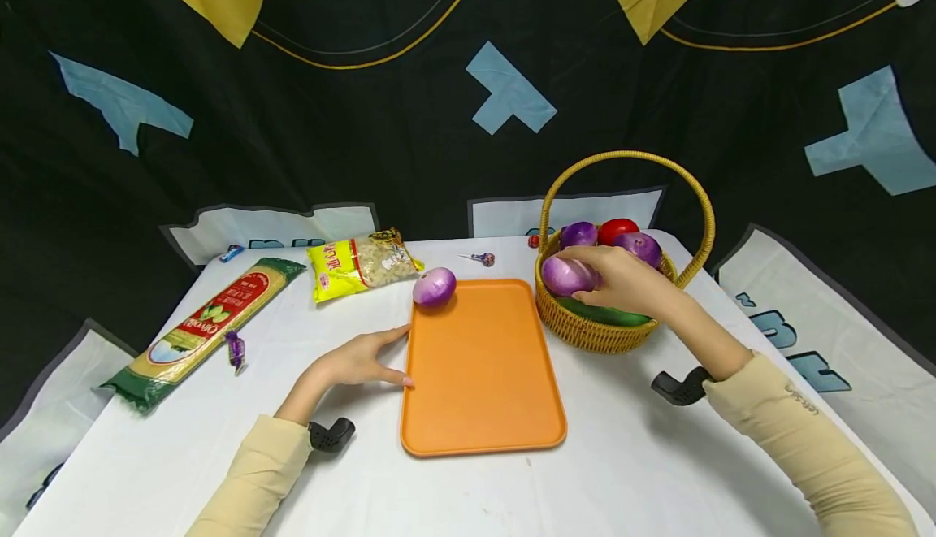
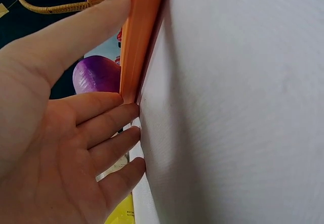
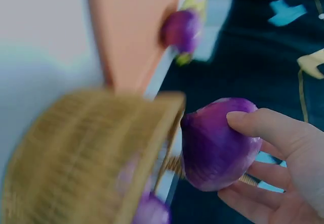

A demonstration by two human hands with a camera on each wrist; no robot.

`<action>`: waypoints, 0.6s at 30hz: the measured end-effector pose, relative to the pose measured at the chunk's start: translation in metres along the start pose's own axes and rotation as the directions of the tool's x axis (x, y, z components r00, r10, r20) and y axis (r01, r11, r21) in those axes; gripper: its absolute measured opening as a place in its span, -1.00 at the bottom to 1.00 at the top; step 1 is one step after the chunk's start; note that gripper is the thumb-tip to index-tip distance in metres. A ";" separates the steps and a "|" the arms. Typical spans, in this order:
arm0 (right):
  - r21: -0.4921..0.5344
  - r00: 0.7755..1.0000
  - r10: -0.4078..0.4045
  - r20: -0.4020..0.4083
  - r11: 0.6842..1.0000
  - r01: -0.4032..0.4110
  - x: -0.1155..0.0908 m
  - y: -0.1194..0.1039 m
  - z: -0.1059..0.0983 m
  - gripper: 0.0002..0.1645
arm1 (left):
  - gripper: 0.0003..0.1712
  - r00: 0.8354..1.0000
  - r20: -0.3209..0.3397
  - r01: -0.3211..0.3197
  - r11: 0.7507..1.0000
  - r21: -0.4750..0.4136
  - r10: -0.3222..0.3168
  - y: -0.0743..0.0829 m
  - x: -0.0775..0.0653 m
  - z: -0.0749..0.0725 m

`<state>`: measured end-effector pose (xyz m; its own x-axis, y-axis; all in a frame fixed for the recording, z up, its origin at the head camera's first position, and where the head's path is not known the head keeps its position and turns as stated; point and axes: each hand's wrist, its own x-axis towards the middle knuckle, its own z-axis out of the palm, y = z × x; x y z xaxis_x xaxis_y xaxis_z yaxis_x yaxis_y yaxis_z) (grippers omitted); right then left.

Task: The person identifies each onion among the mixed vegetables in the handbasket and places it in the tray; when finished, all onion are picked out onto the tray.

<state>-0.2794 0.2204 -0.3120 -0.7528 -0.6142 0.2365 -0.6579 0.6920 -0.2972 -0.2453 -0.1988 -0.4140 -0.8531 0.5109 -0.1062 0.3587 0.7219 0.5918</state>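
Note:
My right hand (image 1: 623,279) grips a purple onion (image 3: 217,145) at the mouth of the wicker basket (image 1: 585,332), thumb on one side and fingers round the other. Inside the basket are more purple onions (image 1: 639,248), a red tomato (image 1: 617,229) and a long green vegetable (image 1: 610,313) that looks like a cucumber. My left hand (image 1: 357,361) touches the left edge of the orange tray (image 1: 483,374) with its thumb and fingertips, the fingers nearly straight in the left wrist view. Another purple onion (image 1: 435,287) lies on the tray's far left corner.
Left of the tray lie a long pack of noodles (image 1: 212,322), a yellow snack bag (image 1: 363,265) and a purple-wrapped candy (image 1: 236,351). A lollipop (image 1: 485,259) sits behind the tray. The basket's tall handle (image 1: 625,155) arches over the right hand's area.

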 end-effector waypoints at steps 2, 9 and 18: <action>0.020 1.000 -0.010 -0.017 1.000 0.010 0.005 -0.011 0.008 -0.27 | 0.13 1.000 0.002 0.001 1.000 0.000 -0.001 0.000 0.000 0.000; 0.104 0.996 -0.013 -0.090 0.994 0.022 0.028 -0.035 0.046 -0.30 | 0.13 1.000 0.009 0.005 1.000 -0.002 -0.005 -0.001 0.001 0.000; 0.119 0.987 0.001 -0.161 0.993 0.019 0.073 -0.041 0.097 -0.33 | 0.15 1.000 0.003 0.005 1.000 -0.004 -0.005 -0.002 0.002 0.000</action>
<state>-0.3056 0.1106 -0.3727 -0.7465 -0.5447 0.3822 -0.6650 0.6302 -0.4008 -0.2480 -0.1996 -0.4154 -0.8537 0.5085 -0.1120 0.3525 0.7227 0.5945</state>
